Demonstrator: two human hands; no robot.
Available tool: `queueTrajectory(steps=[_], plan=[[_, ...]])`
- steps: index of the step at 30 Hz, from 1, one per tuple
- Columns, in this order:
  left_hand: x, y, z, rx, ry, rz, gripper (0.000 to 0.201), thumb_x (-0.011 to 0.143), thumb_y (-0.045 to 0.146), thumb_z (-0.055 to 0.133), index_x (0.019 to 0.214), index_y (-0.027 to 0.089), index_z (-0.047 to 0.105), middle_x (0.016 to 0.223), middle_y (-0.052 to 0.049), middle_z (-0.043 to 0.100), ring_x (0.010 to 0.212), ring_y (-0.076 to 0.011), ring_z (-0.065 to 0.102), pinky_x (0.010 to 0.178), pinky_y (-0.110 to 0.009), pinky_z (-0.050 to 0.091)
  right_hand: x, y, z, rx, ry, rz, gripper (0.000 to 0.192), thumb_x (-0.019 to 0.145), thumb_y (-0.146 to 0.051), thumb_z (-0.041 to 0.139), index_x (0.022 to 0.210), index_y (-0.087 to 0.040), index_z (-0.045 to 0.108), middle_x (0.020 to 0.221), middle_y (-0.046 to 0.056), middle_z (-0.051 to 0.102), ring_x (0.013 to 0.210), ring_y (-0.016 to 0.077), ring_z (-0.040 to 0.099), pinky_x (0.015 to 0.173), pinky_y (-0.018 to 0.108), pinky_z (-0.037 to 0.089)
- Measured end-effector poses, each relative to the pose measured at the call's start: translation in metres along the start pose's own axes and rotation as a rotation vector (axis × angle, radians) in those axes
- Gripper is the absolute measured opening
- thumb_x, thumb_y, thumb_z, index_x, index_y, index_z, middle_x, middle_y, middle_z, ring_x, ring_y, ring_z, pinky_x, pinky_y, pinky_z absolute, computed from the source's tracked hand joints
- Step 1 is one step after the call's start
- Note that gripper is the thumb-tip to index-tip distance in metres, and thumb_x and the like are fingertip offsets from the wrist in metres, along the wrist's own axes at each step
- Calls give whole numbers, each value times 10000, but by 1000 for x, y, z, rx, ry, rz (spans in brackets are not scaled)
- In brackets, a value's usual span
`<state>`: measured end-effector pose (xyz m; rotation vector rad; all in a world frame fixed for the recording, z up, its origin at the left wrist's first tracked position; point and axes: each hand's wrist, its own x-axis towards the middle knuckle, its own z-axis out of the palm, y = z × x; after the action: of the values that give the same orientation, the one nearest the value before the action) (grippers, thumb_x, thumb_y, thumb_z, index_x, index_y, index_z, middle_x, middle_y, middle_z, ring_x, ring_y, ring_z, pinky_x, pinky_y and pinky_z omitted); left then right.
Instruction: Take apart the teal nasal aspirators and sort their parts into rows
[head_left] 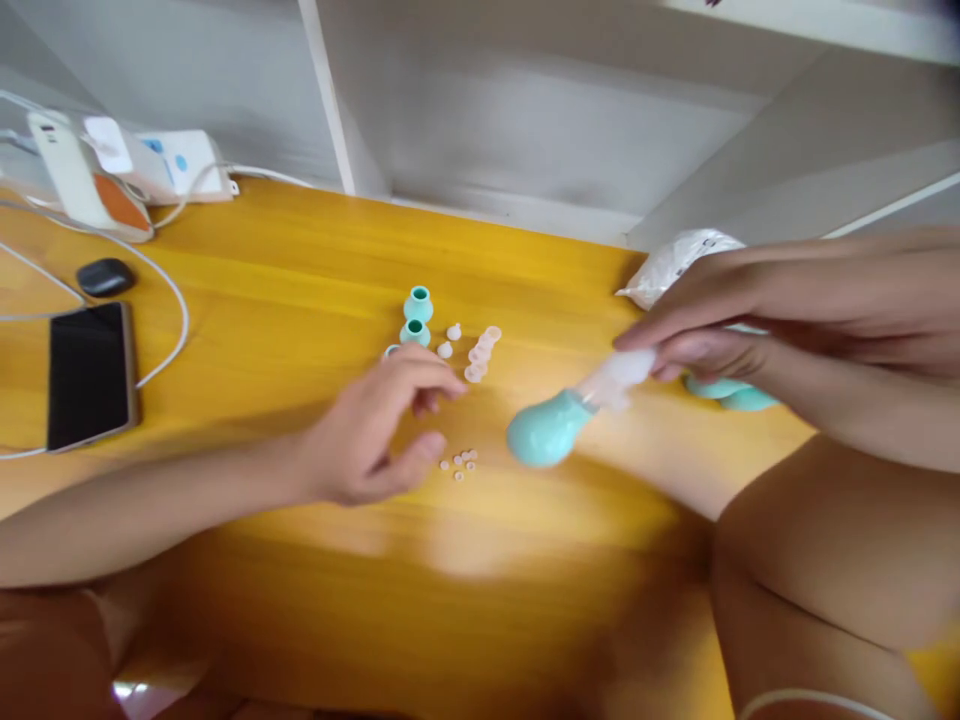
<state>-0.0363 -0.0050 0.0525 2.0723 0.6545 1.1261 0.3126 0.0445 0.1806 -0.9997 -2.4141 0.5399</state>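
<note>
My right hand (795, 310) pinches the whitish, translucent nozzle end of a teal bulb aspirator (546, 430). The aspirator is tilted above the table, its round bulb pointing down and left. My left hand (375, 430) holds nothing, thumb and fingers apart and bent. Just beyond its fingers stand teal open-necked pieces (417, 304), one partly hidden by the hand. Two small white knobbed pieces (445, 350) and a row of clear round discs (480, 354) lie beside them. Several tiny rings (459, 460) sit near my left thumb. More teal bulbs (750, 398) show partly under my right hand.
A clear plastic bag (667, 270) lies behind my right hand. At the left are a phone (90, 375), a black earbud case (105, 277), white cables and a power strip (191, 165). Grey shelf panels (525, 130) border the wooden table's (300, 240) back edge.
</note>
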Motion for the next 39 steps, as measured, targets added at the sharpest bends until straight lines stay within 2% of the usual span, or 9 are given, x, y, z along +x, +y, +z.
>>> queueTrajectory(steps=[3, 6, 9, 11, 18, 22, 29, 34, 39], plan=[[-9, 15, 24, -479, -229, -350, 471, 1143, 574, 597, 1460, 226, 576, 1285, -144, 725, 1069, -246, 724, 891, -399, 629, 8, -6, 54, 464, -48, -15, 131, 1109, -342, 737, 1111, -289, 857, 924, 12, 838, 694, 111, 750, 601, 229, 603], [-11, 7, 31, -938, -337, -650, 509, 1133, 646, 598, 1372, 197, 574, 1077, -92, 738, 809, -178, 721, 715, -318, 615, -2, 9, 123, 780, -26, 141, 175, 1116, -369, 731, 1071, -229, 825, 899, 27, 803, 672, 125, 725, 609, 254, 615], [-10, -5, 29, -1023, -333, -776, 445, 1118, 590, 664, 1289, 191, 569, 902, -8, 689, 611, -114, 634, 548, -232, 518, -22, 25, 172, 925, 84, 172, 221, 1146, -404, 677, 1179, -216, 789, 925, 37, 782, 711, 141, 730, 598, 258, 604], [-8, -10, 26, -990, -353, -788, 426, 1119, 557, 676, 1310, 197, 553, 862, 18, 665, 564, -99, 604, 489, -202, 465, -32, 31, 186, 838, 159, 105, 184, 1143, -345, 682, 1246, -229, 782, 989, 48, 764, 757, 144, 727, 641, 271, 610], [-3, -16, 22, -948, -449, -849, 397, 1124, 578, 658, 1220, 204, 566, 851, 39, 628, 541, -74, 577, 467, -173, 451, -35, 35, 183, 630, 156, -122, 260, 1082, -278, 779, 1339, -248, 754, 1102, 83, 739, 872, 182, 722, 756, 323, 637], [-2, -19, 22, -930, -483, -857, 362, 1128, 549, 659, 1127, 191, 607, 904, 11, 667, 584, -78, 605, 511, -193, 489, -34, 41, 185, 908, 54, 18, 115, 1127, -287, 721, 1208, -218, 766, 995, 33, 742, 712, 109, 700, 672, 255, 604], [0, -24, 24, -891, -479, -732, 249, 1104, 418, 700, 1205, 195, 655, 957, -35, 720, 750, -125, 664, 675, -241, 562, -30, 46, 190, 1378, -78, 203, 193, 1098, -369, 777, 1068, -181, 746, 893, -2, 748, 611, 76, 688, 569, 201, 579], [-3, -21, 29, -728, -340, -551, 206, 968, 164, 752, 1118, 218, 621, 884, 3, 696, 766, -122, 663, 673, -218, 531, -30, 40, 187, 1487, -176, 245, 171, 1088, -335, 794, 1076, -189, 705, 933, 24, 813, 702, 124, 800, 621, 225, 634], [-7, -19, 34, -447, -126, -464, 270, 945, 219, 816, 1137, 238, 627, 951, -10, 760, 776, -135, 708, 689, -237, 562, -35, 28, 189, 1378, -228, 274, 219, 1049, -305, 845, 1103, -197, 662, 1005, 55, 834, 872, 154, 830, 771, 288, 691]])
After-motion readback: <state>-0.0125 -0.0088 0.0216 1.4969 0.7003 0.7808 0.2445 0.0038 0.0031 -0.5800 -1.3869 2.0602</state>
